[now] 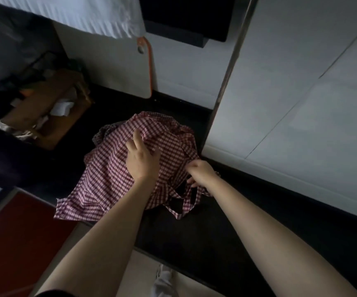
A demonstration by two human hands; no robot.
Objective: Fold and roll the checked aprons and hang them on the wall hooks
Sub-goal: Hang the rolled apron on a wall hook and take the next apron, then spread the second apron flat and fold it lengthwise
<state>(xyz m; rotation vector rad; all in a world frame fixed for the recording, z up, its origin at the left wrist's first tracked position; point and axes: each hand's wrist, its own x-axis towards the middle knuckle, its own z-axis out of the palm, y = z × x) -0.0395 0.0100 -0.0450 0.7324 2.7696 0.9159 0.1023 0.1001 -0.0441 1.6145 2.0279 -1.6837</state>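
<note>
A red-and-white checked apron (pixel 117 168) lies crumpled in a loose heap on the dark surface (pixel 205 243), directly under both hands. The left hand (pixel 142 157) rests on top of the heap with its fingers curled into the cloth, gripping a fold near the upper middle. The right hand (pixel 201 172), just beside it to the right, pinches the apron's edge where the straps (pixel 186 202) begin; these straps loop out on the surface below that hand, toward the person. A darker checked cloth (pixel 103 130) peeks out from under the heap beyond the left hand, though what it is cannot be told. Further beyond the hands a white cutting board with an orange rim (pixel 117 67) leans upright against the wall. To the left of the left hand sits a brown wooden box (pixel 51 116) holding mixed small items, too dim to identify. A pale cabinet panel (pixel 301 103) stands to the right of the right hand. No writing or label is legible anywhere.
</note>
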